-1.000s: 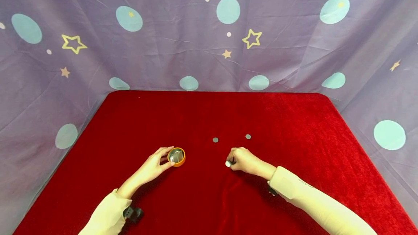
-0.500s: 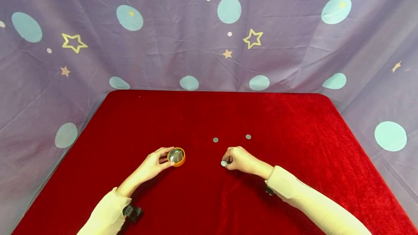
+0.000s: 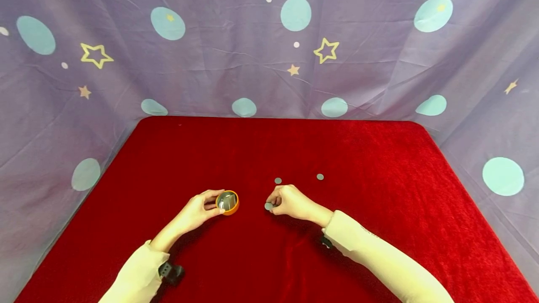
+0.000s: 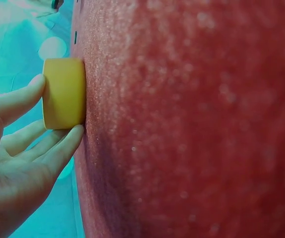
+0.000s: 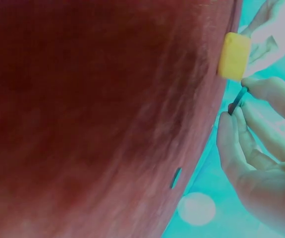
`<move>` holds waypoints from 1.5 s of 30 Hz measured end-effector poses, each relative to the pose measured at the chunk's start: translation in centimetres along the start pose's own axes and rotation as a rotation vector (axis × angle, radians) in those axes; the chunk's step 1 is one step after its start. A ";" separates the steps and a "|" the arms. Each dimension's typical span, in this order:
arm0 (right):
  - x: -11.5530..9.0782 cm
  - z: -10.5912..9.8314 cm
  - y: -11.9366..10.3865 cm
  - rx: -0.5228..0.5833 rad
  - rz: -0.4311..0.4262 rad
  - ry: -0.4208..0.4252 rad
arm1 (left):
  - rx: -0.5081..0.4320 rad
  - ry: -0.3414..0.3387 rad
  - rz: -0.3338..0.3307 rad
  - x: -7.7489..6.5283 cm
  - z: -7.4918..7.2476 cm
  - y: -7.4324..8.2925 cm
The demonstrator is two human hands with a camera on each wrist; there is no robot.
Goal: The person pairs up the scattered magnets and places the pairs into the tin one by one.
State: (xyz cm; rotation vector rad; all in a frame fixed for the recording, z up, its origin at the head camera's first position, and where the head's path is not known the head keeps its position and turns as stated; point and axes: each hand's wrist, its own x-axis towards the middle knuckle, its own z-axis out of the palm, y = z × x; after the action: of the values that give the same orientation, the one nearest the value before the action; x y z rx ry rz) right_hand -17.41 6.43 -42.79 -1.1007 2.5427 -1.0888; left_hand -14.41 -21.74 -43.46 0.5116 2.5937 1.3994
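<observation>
My left hand [image 3: 195, 210] holds a small round orange container [image 3: 228, 212] from its left side, thumb at the near edge and fingers at the far edge. Its inside looks grey and shiny. In the left wrist view the smooth wall of the container [image 4: 65, 94] stands against the red cloth. To the right, my right hand [image 3: 291, 201] pinches a thin, coin-like grey disc [image 3: 268, 206] between thumb and fingertips. The right wrist view shows this disc [image 5: 238, 100] edge-on, held off the cloth near the container [image 5: 235, 56].
Two more grey discs lie flat on the red-covered table [image 3: 358, 153]: one disc [image 3: 278, 180] just beyond my right hand, another disc [image 3: 320, 176] farther right. A purple curtain [image 3: 236, 50] with stars and spots surrounds the table's back and sides.
My right hand has moved left with the pinched disc, closer to the orange container. The left hand and the container stay put.
</observation>
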 end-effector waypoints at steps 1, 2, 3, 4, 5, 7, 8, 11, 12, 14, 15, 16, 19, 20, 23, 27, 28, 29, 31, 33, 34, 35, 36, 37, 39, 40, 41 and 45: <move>0.2 0.1 -0.3 -0.003 0.006 0.003 | -0.004 0.000 0.001 0.0 0.0 0.0; 0.4 0.2 -0.6 -0.005 0.016 0.004 | -0.008 -0.001 0.002 0.1 0.0 0.0; 0.5 0.2 -0.8 -0.002 0.025 0.002 | -0.009 -0.002 0.003 0.1 0.0 -0.1; 0.7 0.3 -1.0 0.002 0.030 0.001 | -0.012 -0.003 0.003 0.1 0.0 -0.1; 0.8 0.4 -1.2 0.004 0.035 0.000 | -0.015 -0.001 0.003 0.1 0.0 -0.2; 1.1 0.5 -1.6 0.019 0.041 0.001 | -0.017 -0.001 -0.002 0.2 0.0 -0.3; 1.2 0.6 -1.8 0.025 0.044 0.002 | -0.017 -0.004 -0.004 0.2 0.0 -0.4; 1.7 0.9 -2.2 0.027 0.043 0.016 | -0.017 -0.007 -0.018 0.2 -0.1 -0.4; 1.9 1.0 -2.3 0.028 0.041 0.021 | -0.019 -0.009 -0.021 0.2 -0.1 -0.4; 2.2 1.3 -2.4 0.032 0.040 0.032 | -0.027 -0.011 -0.027 0.2 -0.2 -0.4; 2.3 1.4 -2.5 0.038 0.042 0.033 | -0.031 -0.010 -0.031 0.3 -0.2 -0.4; 2.5 1.6 -2.6 0.044 0.043 0.037 | -0.034 -0.009 -0.032 0.3 -0.2 -0.4; 2.9 2.1 -2.8 0.064 0.049 0.048 | -0.050 -0.007 -0.039 0.3 -0.2 -0.4; 3.1 2.3 -2.9 0.076 0.054 0.050 | -0.054 -0.007 -0.043 0.3 -0.2 -0.5; 3.5 2.7 -3.1 0.095 0.064 0.058 | -0.065 -0.012 -0.051 0.4 -0.3 -0.4; 4.0 3.1 -3.5 0.117 0.077 0.072 | -0.076 -0.021 -0.056 0.3 -0.4 -0.4; 4.1 3.1 -3.6 0.130 0.083 0.076 | -0.078 -0.021 -0.058 0.3 -0.4 -0.4; 4.2 3.2 -3.7 0.139 0.088 0.080 | -0.078 -0.021 -0.062 0.3 -0.4 -0.5; 4.5 3.4 -3.8 0.173 0.105 0.087 | -0.081 -0.023 -0.064 0.3 -0.5 -0.5; 4.6 3.5 -3.9 0.205 0.122 0.094 | -0.086 -0.022 -0.065 0.4 -0.5 -0.5; 4.7 3.6 -3.9 0.217 0.127 0.098 | -0.088 -0.021 -0.066 0.4 -0.5 -0.5; 4.8 3.7 -3.9 0.229 0.131 0.099 | -0.089 -0.021 -0.065 0.4 -0.5 -0.6; 4.9 3.8 -3.9 0.237 0.135 0.100 | -0.092 -0.021 -0.063 0.4 -0.5 -0.6; 5.0 3.8 -3.9 0.244 0.138 0.101 | -0.093 -0.020 -0.062 0.4 -0.4 -0.6; 5.2 4.0 -4.0 0.250 0.141 0.102 | -0.096 -0.019 -0.060 0.4 -0.5 -0.7; 5.3 4.0 -4.0 0.251 0.142 0.105 | -0.098 -0.018 -0.059 0.4 -0.5 -0.8; 5.4 4.1 -4.0 0.253 0.144 0.105 | -0.100 -0.019 -0.057 0.4 -0.5 -0.8; 5.8 4.3 -4.1 0.262 0.156 0.107 | -0.103 -0.022 -0.040 0.4 -0.5 -0.8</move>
State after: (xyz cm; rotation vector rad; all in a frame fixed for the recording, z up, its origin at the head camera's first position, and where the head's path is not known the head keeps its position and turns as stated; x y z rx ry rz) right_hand -17.51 -1.85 -42.32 -0.7858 2.4235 -1.4201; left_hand -15.09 -22.45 -43.83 0.4548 2.4849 1.4957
